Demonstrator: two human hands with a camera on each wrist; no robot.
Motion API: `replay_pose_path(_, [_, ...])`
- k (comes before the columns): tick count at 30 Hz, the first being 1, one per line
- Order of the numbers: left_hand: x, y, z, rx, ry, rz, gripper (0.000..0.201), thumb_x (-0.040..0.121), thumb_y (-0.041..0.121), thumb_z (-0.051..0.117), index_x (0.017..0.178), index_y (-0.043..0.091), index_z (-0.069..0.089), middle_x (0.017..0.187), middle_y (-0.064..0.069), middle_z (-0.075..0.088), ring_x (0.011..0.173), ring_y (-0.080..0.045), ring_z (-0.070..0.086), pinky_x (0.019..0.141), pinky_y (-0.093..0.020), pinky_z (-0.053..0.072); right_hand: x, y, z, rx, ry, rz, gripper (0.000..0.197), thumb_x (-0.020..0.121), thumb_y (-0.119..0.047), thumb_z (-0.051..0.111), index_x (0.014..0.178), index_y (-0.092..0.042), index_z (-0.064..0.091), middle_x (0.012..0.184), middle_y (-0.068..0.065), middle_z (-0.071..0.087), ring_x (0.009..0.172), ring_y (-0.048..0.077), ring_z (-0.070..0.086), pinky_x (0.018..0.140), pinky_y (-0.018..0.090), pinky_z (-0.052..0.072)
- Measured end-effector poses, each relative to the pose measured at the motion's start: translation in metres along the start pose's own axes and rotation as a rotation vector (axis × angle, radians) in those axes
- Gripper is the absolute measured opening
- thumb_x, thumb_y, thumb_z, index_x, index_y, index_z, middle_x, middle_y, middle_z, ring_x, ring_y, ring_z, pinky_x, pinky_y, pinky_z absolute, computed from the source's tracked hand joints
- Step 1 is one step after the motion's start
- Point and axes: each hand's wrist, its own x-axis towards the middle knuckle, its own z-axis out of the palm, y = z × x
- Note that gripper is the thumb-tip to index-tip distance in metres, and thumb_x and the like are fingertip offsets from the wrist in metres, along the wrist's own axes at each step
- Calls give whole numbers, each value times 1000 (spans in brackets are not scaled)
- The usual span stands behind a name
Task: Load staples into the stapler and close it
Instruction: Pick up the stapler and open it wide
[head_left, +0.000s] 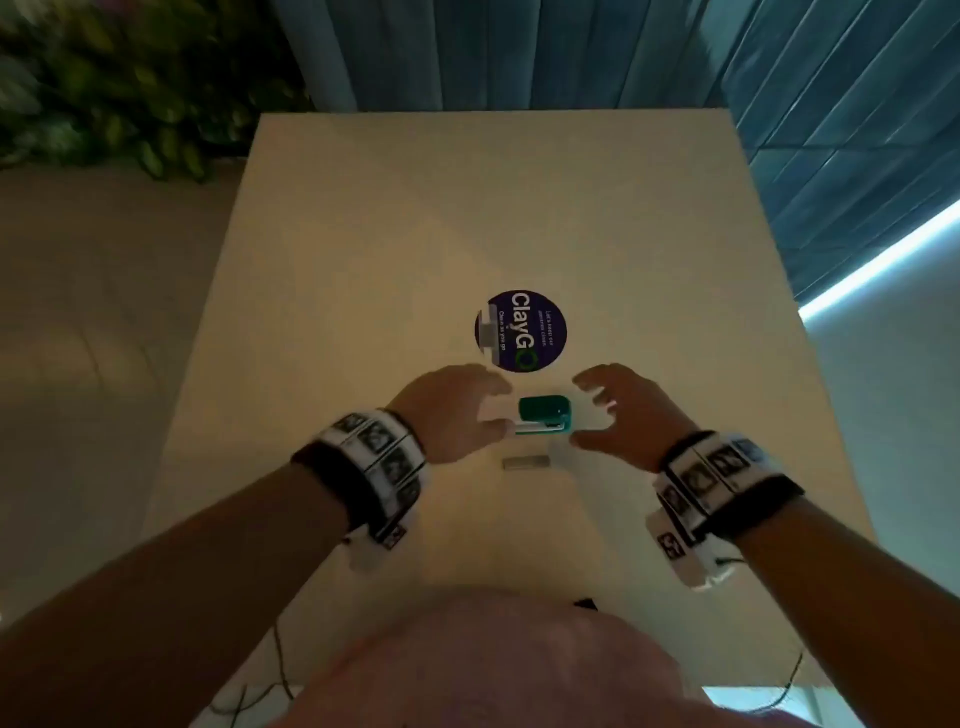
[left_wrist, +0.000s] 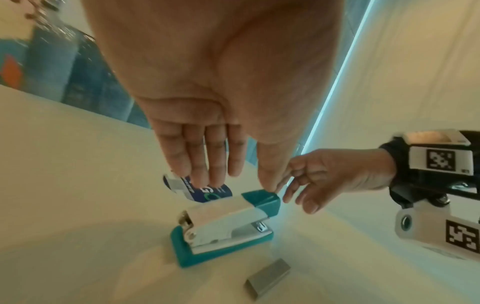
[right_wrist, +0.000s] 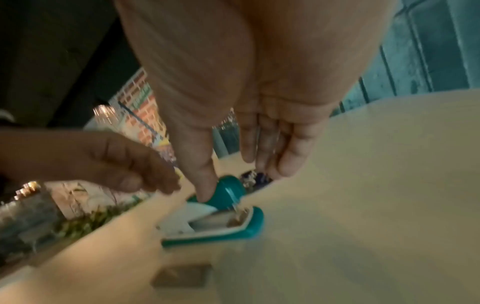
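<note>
- The stapler (head_left: 544, 415) sits on the table (head_left: 363, 260) a little below the middle of the head view, between the two hands. Its teal base lies flat and its top is lifted a bit at the front.
- The staples (head_left: 525, 462), one grey strip, lie flat on the table just below the stapler in the head view, apart from it and touched by no hand.
- The left hand (head_left: 451, 410) is left of the stapler. In the left wrist view its fingers (left_wrist: 205, 160) are straight and close together and hold nothing; the thumb tip reaches down to the teal top, but I cannot tell if it touches.
- The right hand (head_left: 621, 410) is right of the stapler, fingers loosely spread and a little bent, holding nothing. In the right wrist view its thumb lies on the teal cap of the stapler (right_wrist: 223, 207); this view is blurred.
- A round dark sticker (head_left: 521, 331) is on the table above the stapler, near the fingertips of both hands.
- The stapler is well away from all table edges. Bare table surface lies to the left, to the right and toward the top of the head view.
- The table is pale cream and smooth. Its far edge meets blue curtains (head_left: 519, 52) at the top of the frame.
- Green plants (head_left: 104, 88) fill the upper left corner; a bright light strip (head_left: 878, 265) runs at the right side. The floor at the left is pale.
</note>
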Motion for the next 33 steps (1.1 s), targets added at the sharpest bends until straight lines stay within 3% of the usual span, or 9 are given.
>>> replay_pose_path(5, [42, 16, 13, 29, -36, 84, 52, 77, 38, 66, 121, 14, 51, 122, -10, 56, 110, -27, 53, 92, -43, 47, 26, 11, 20, -16, -49, 74, 56, 58, -15, 84, 108, -16, 56, 96, -2, 52, 83, 15, 52, 70, 24, 41])
replay_pose_path(10, [56, 18, 20, 81, -44, 140, 30, 78, 31, 65, 100, 11, 61, 99, -12, 60, 87, -30, 57, 70, -34, 42, 35, 16, 21, -66, -23, 25, 43, 60, -14, 81, 99, -13, 63, 94, 6, 62, 83, 19, 58, 74, 25, 42])
replay_pose_path(16, [55, 17, 17, 175, -31, 196, 28, 80, 31, 61, 99, 11, 59, 97, -11, 61, 87, -29, 57, 69, -36, 45, 36, 17, 20, -54, -38, 15, 40, 61, -12, 80, 97, -13, 64, 88, 1, 58, 82, 19, 58, 75, 27, 45])
replay_pose_path(21, [27, 5, -8, -77, 127, 203, 36, 76, 27, 67, 108, 13, 58, 104, -7, 65, 89, -22, 61, 78, -37, 53, 35, 22, 20, -59, 10, 18, 43, 59, -16, 83, 97, -13, 64, 87, 0, 56, 80, 16, 54, 73, 22, 43])
replay_pose_path(24, [6, -16, -14, -333, 233, 144, 36, 71, 15, 73, 105, 17, 60, 102, -2, 67, 90, -13, 63, 81, -23, 55, 33, 21, 21, -34, 17, 26, 43, 61, -14, 82, 99, -12, 62, 87, -1, 54, 79, 14, 52, 63, 8, 35])
replay_pose_path(26, [-7, -36, -13, -421, 305, 97, 38, 68, 13, 75, 102, 21, 60, 96, 8, 66, 90, -8, 64, 84, -11, 50, 33, 22, 22, -21, 26, 20, 43, 61, -14, 82, 99, -11, 62, 88, -1, 54, 79, 14, 52, 63, 5, 33])
replay_pose_path(28, [-18, -58, -11, -437, 380, 63, 35, 65, 23, 73, 97, 25, 59, 89, 22, 65, 91, -4, 63, 81, -4, 46, 33, 22, 23, -13, 29, 18, 43, 61, -13, 82, 99, -10, 62, 87, -1, 54, 78, 13, 51, 62, 6, 33])
replay_pose_path(31, [-30, -86, -6, -376, 415, 17, 34, 60, 37, 67, 92, 25, 60, 102, 21, 61, 86, 0, 61, 74, -4, 47, 33, 23, 24, 6, 31, 25, 44, 61, -13, 82, 99, -11, 61, 85, -3, 53, 76, 11, 51, 62, 7, 34])
replay_pose_path(33, [-33, -101, 0, -314, 365, -22, 31, 59, 40, 65, 88, 30, 60, 90, 13, 65, 82, -1, 60, 73, -13, 51, 34, 24, 25, 11, 31, 17, 44, 61, -12, 82, 100, -11, 61, 86, -2, 53, 76, 12, 51, 63, 6, 35])
